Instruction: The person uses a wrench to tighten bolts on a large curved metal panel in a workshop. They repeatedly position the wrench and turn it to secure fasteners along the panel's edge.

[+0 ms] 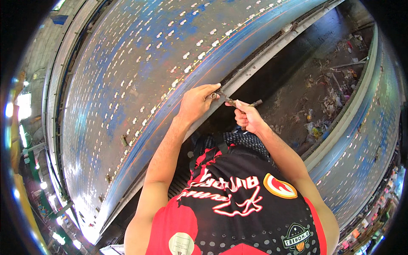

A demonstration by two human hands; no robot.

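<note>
Both hands point(221, 108) raised, fingers point(212, 90) clenched

Bright daylight, sharp ctr, fisheye-warped edges.

My right hand point(247, 117) wraps the tool point(238, 103), hiding its handle end. My left hand point(196, 102) covers the tool's tip at the metal panel point(140, 85) edge. The debris point(327, 106) beyond is too small to identify.

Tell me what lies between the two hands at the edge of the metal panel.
In the head view, a thin rusty metal tool spans from the left hand to the right hand; both grip it.
</note>
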